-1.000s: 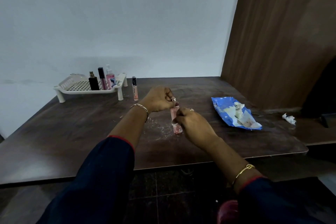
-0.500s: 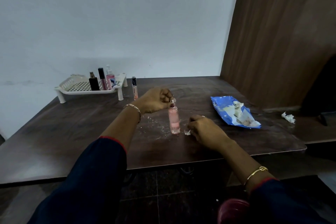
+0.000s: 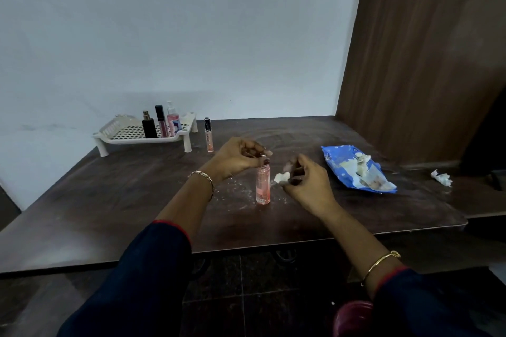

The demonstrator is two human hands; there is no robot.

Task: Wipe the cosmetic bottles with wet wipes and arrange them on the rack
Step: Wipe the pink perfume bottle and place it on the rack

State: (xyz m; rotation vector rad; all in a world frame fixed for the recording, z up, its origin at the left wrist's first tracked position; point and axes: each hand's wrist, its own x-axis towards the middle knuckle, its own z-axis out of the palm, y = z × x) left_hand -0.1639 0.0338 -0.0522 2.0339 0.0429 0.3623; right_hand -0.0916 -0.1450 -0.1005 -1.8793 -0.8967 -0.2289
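Note:
A slim pink bottle stands upright on the dark table in the middle. My left hand pinches its cap from the left. Just right of the bottle, my right hand holds a small crumpled white wipe close to the bottle's side. At the back left stands a white perforated rack holding a black bottle, a dark-capped pink tube and a pink pump bottle. A lip gloss tube stands on the table right of the rack.
A blue wet-wipe pack, torn open with wipes spilling out, lies to the right. A used crumpled wipe lies farther right. White crumbs dot the table around the bottle. A brown wooden panel rises at the right, a white wall behind.
My right hand let go of the bottle, dropped to the table and picked up the small wipe, now raised beside the bottle. The bottle went from tilted in both hands to standing upright.

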